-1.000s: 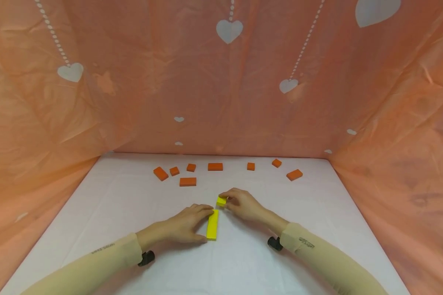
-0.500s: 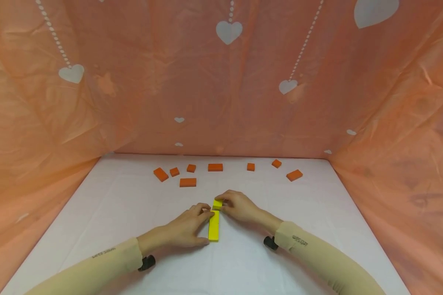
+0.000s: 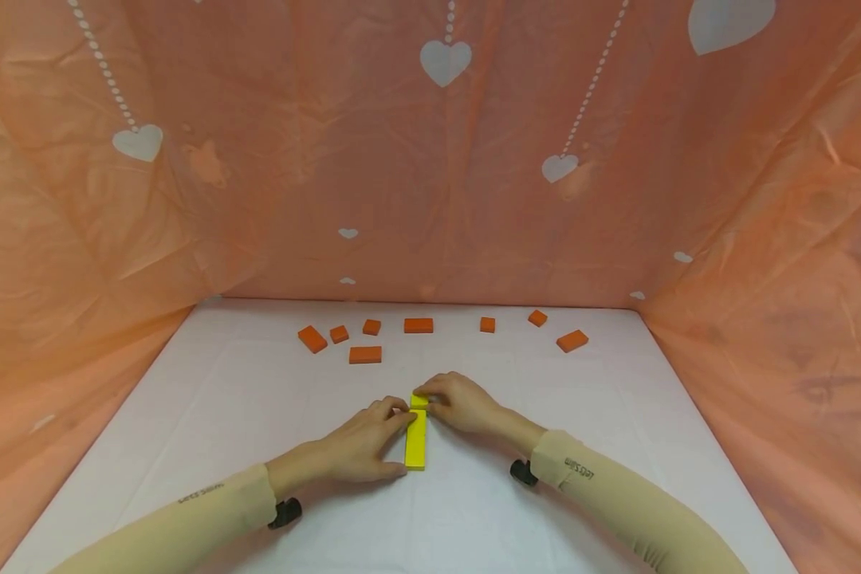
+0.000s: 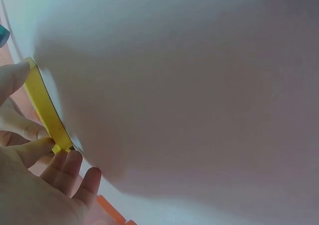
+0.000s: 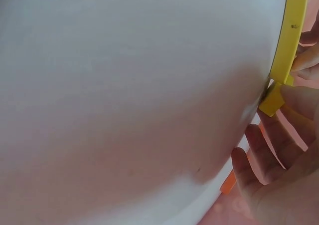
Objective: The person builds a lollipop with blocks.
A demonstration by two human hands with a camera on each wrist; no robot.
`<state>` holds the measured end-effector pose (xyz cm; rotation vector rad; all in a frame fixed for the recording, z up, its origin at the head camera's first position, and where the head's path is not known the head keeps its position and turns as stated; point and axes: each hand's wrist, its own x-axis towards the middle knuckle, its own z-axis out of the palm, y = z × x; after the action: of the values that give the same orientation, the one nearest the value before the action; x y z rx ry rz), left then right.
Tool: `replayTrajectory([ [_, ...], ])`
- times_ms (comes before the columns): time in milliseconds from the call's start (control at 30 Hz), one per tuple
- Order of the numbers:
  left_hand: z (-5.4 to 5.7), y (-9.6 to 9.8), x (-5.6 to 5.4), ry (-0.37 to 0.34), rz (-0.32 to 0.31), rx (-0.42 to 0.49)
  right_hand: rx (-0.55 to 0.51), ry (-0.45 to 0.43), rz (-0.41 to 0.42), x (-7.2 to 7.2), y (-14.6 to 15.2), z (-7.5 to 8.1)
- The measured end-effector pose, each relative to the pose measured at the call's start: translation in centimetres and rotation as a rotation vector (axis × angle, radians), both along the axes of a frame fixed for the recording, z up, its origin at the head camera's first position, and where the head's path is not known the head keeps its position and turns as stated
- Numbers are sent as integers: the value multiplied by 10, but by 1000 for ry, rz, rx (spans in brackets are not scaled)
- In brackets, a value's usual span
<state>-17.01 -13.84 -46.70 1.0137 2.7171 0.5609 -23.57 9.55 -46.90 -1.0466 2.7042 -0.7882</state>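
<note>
A long yellow block (image 3: 415,443) lies lengthwise on the white table, pointing away from me. My left hand (image 3: 362,443) pinches it between the thumb at its near end and the index finger at its far end, as the left wrist view also shows. At that far end sits a small yellow block (image 3: 419,401), touching or almost touching the long one. My right hand (image 3: 468,402) pinches this small block between thumb and fingers. In the right wrist view the small block (image 5: 272,101) stands slightly askew to the long block (image 5: 290,33); fingertips hide part of it.
Several orange blocks, both oblong (image 3: 365,355) and small squarish (image 3: 487,324), are scattered along the back of the white table (image 3: 258,414). An orange cloth (image 3: 373,175) with white hearts hangs behind and on both sides.
My right hand has brought the small yellow block left and nearer, up to the long block's far end. The long block has shifted slightly right with my left hand.
</note>
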Motion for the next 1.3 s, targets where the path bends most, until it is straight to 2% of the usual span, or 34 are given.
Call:
replayTrajectory([
  [500,-3,-2,0,20,-8,-3,11,54,28,4,0,-1],
  [900,-6,-3,0,11,-6,0,11,45,21,4,0,-3],
  [1300,-4,-1,1,2,8,-3,11,31,7,6,0,-2],
])
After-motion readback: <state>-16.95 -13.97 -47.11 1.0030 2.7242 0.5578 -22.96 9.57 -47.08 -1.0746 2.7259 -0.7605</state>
